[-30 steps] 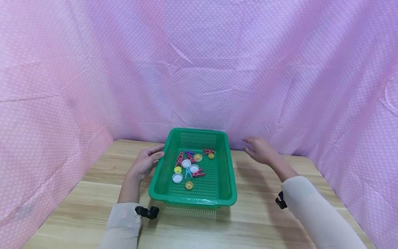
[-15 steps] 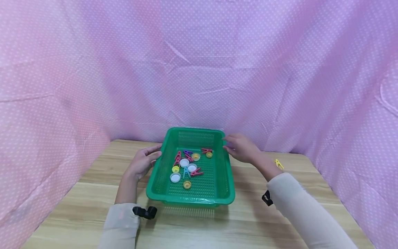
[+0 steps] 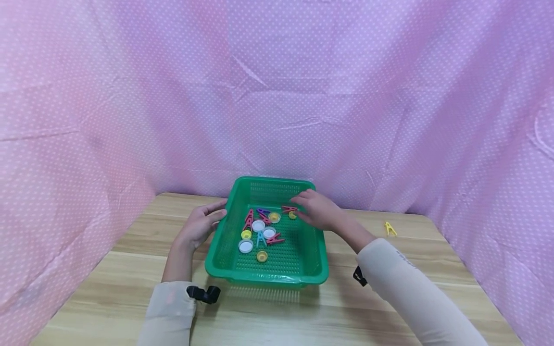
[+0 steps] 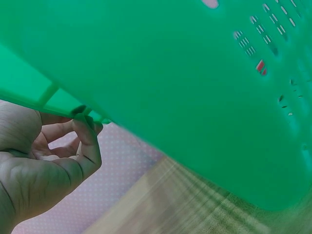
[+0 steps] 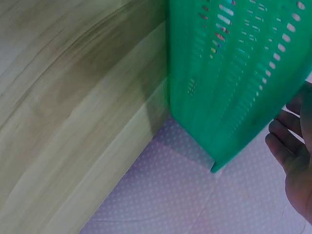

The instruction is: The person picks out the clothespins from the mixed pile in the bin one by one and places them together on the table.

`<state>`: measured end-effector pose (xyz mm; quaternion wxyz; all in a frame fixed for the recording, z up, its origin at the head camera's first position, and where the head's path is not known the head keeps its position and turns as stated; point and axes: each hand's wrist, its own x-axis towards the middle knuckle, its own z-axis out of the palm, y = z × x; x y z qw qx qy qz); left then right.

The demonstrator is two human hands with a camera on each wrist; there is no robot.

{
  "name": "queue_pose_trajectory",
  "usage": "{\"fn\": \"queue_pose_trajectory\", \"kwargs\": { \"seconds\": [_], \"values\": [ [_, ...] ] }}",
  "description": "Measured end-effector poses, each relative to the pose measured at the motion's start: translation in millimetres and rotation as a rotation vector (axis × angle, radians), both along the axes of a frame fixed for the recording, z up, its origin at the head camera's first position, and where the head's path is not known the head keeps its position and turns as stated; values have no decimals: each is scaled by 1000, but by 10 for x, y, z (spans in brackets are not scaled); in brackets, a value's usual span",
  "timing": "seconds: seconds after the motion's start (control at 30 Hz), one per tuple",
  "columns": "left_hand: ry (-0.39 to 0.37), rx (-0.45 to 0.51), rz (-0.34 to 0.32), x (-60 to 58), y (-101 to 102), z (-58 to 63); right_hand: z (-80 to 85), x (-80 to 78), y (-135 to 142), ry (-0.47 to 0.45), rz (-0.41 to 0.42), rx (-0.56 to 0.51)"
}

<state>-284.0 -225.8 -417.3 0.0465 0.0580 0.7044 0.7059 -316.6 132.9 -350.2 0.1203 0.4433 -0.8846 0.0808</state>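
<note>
My left hand (image 3: pixel 199 226) holds the left rim of a green plastic basket (image 3: pixel 268 278), thumb and fingers pinching the edge in the left wrist view. My right hand (image 3: pixel 318 210) is over the basket's right side, its fingers reaching down close to a red clothespin (image 3: pixel 289 209) and a small gold cap (image 3: pixel 292 215), which they partly cover. Nothing shows between those fingers. Farther left inside lie white caps (image 3: pixel 245 246), a yellow cap (image 3: pixel 246 234), more gold caps (image 3: pixel 261 256), a light blue clothespin (image 3: pixel 261 239), a purple clothespin (image 3: pixel 262 211) and several red ones.
A yellow clothespin (image 3: pixel 390 228) lies on the wooden table (image 3: pixel 99 288) to the right of the basket. Pink dotted cloth (image 3: pixel 277 96) hangs behind the table and along both sides.
My right hand has moved left from beside the basket, across its right rim, to above its inside. The yellow clothespin on the table has come into view. My left hand stays at the rim.
</note>
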Motion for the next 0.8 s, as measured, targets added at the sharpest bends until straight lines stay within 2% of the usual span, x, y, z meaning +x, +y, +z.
{"fn": "queue_pose_trajectory", "kwargs": {
  "seconds": [0.33, 0.5, 0.63, 0.8],
  "values": [
    [-16, 1, 14, 13, 6, 18, -117, -17, -250, -64, 27, 133],
    [-6, -5, 13, 17, -2, 9, -203, -32, -360, -136, 4, 204],
    [-19, 4, 8, 10, 4, -5, -257, -43, -416, -206, 1, 234],
    [-16, 4, 4, -12, 11, 10, -309, -80, -443, -231, 19, 241]
  ]
}}
